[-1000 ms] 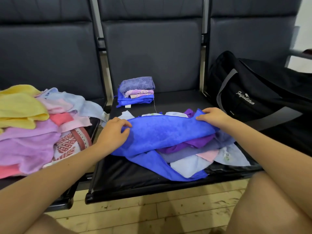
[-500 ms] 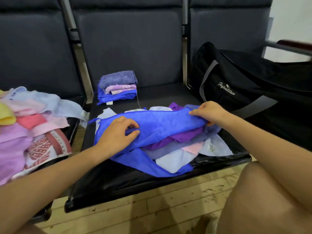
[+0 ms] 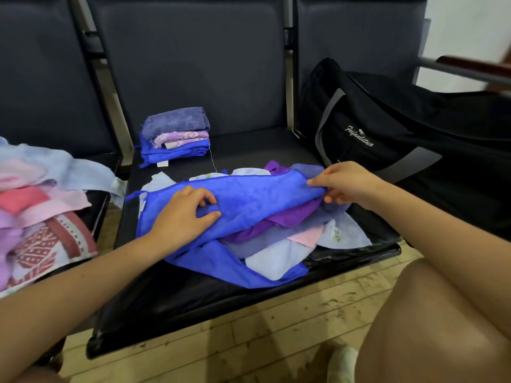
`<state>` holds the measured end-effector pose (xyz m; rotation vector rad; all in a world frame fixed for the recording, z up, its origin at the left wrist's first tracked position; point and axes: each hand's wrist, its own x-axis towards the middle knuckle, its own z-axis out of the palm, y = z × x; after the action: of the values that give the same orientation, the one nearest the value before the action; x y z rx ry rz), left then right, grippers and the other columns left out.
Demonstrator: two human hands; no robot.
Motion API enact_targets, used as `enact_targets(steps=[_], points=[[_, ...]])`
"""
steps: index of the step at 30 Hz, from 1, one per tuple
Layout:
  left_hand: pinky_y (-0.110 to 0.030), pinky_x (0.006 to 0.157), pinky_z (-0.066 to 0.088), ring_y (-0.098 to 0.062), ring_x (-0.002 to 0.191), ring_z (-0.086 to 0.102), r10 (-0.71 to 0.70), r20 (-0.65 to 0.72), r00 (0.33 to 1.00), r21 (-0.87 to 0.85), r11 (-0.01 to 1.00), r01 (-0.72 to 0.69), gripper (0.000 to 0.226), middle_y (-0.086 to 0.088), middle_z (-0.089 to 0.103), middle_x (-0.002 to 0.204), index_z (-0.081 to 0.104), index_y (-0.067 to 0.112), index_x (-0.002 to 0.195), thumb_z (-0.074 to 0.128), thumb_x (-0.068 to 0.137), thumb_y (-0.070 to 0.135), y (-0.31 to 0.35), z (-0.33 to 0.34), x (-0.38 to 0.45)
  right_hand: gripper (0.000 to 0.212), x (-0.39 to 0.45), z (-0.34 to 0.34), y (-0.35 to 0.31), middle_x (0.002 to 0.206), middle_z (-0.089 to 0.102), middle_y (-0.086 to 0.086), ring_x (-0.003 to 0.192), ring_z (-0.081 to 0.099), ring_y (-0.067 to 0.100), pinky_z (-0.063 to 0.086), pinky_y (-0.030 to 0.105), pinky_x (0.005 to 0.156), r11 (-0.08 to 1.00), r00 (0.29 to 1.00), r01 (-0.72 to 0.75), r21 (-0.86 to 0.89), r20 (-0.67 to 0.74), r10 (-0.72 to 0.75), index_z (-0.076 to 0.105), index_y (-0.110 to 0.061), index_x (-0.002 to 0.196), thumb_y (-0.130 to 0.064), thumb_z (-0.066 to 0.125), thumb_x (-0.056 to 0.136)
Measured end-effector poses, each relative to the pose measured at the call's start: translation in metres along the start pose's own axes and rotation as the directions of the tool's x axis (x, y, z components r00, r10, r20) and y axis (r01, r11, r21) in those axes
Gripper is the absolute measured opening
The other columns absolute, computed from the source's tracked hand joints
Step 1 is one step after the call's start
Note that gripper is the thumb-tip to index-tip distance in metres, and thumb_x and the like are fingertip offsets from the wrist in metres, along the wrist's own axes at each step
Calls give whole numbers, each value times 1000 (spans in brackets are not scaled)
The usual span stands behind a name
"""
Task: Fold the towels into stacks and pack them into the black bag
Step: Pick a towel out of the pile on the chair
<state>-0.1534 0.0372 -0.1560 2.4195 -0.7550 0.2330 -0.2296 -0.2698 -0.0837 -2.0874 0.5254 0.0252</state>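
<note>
Head view shows 2 bare hands on a blue towel (image 3: 249, 197), which lies on top of a loose heap of other towels (image 3: 290, 239) on the middle seat (image 3: 177, 294) of a row of dark chairs. The left hand (image 3: 184, 214) rests on the left part of this towel, with thumb and fingers curled and gathering a small fold of the cloth. The right hand (image 3: 344, 183) pinches the right edge of the same towel between thumb and fingers, so both hands are closed on the cloth.

I judge the towel to be light, soft and limp. It has no stiffness, so it will sag and wrinkle wherever it is not held. The surface looks fluffy and not slippery, so a light pinch should be enough. Nothing here is fragile. The best places to take it are 2 corners along 1 hemmed edge, because then it hangs flat and can be folded evenly. A grip in the middle, like the left hand's now, only bunches it.

Behind the heap, 1 folded stack (image 3: 175, 136) already stands near the backrest. The black bag (image 3: 414, 150) lies on the right seat, just beside the heap. More unfolded towels (image 3: 47, 203) wait on the left seat.
</note>
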Motion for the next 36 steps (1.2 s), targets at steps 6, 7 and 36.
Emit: enact_targets(steps=[6, 7, 36], points=[[-25, 79, 40, -10, 82, 48, -10, 12, 1000, -6, 1000, 10, 18, 8, 49, 88, 58, 31, 92, 72, 81, 27, 0, -2, -2, 34, -8, 6, -3, 55, 55, 5, 46, 47, 15, 39, 22, 46, 989, 995, -69, -127, 67, 78, 57, -9, 66, -34, 73, 83], [-25, 79, 40, -10, 82, 48, -11, 15, 1000, -6, 1000, 12, 18, 9, 49, 88, 58, 31, 92, 72, 82, 27, 0, -2, -2, 34, -8, 7, -2, 58, 58, 6, 47, 48, 15, 40, 22, 47, 987, 993, -77, -144, 75, 89, 58, -9, 68, -35, 71, 84], [-28, 96, 43, -14, 98, 59, -440, 74, 895, -291, 849, 442, 20, 7, 66, 99, 67, 21, 97, 48, 97, 16, -9, -29, -11, 34, -9, 116, -61, 96, 69, 1, 91, 62, 9, 49, 26, 85, 868, 780, 497, 17, 429, -455, 68, -6, 91, -26, 43, 102]])
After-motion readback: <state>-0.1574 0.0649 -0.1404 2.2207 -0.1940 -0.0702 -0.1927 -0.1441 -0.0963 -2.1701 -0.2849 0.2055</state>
